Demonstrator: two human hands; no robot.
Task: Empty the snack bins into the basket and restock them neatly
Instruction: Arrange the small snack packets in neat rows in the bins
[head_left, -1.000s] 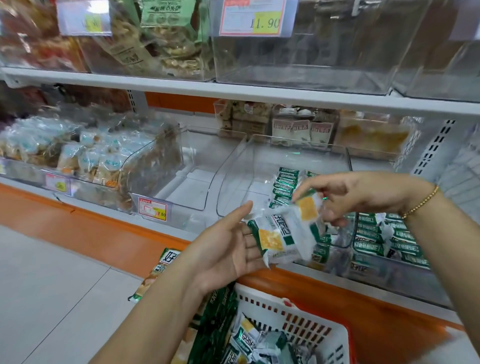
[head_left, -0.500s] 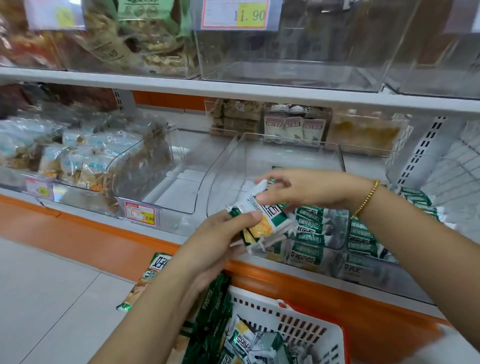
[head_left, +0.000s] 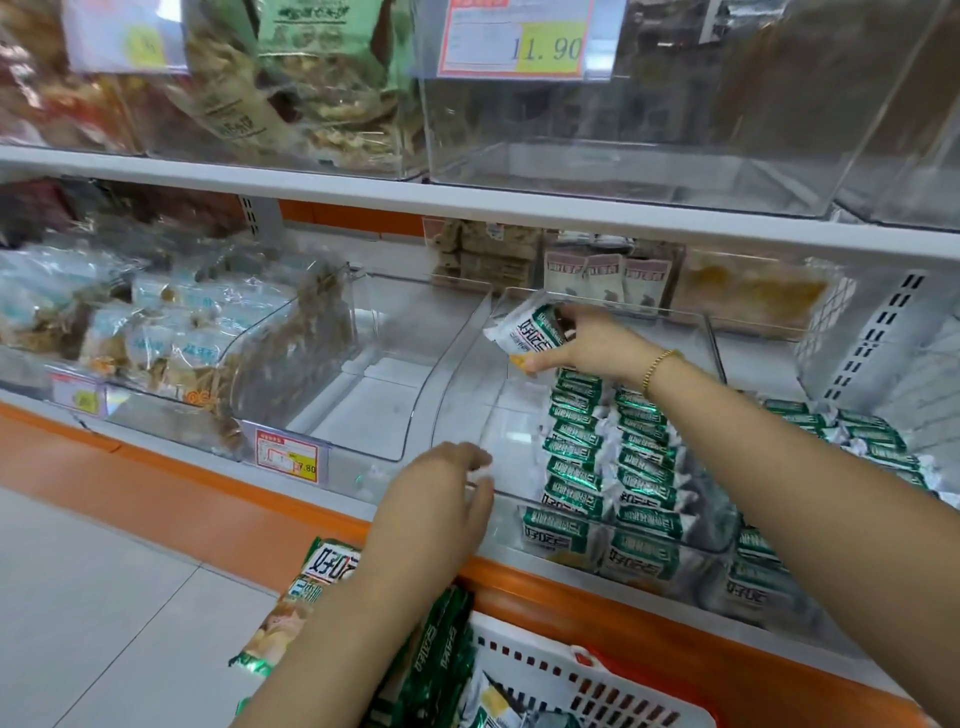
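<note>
1. Half a second back both hands were on one packet out in front of the bin. Now the right hand (head_left: 589, 345) has carried it up toward 12 o'clock, over the back of the bin, and the left hand (head_left: 441, 501) has let go and dropped toward 6.
2. Right hand has its thumb and curled fingers wrapped round the lower end of the snack packet (head_left: 527, 327). It's a crinkly white-and-green foil pillow, tilted, with a yellow corner poking out underneath. It's held up just above the far end of the rows, not lying down.
3. Left hand is loose, fingers slightly spread, nothing in it. It sits right at the bin's front lip; can't tell if it's touching.
4. The bin (head_left: 467, 374) is clear hard plastic, boxy with a swooping curved side wall, dead centre. Two tidy rows (head_left: 613, 457) of glossy green packets stand overlapped along its 3 o'clock side.
5. Down at 6 o'clock is the basket (head_left: 540, 670), white plastic lattice with slotted holes, more packets inside. A big floppy bag (head_left: 324, 569) pokes out at 7 o'clock.
6. There's a thin gold beaded bracelet (head_left: 655, 364) on the right wrist.
</note>
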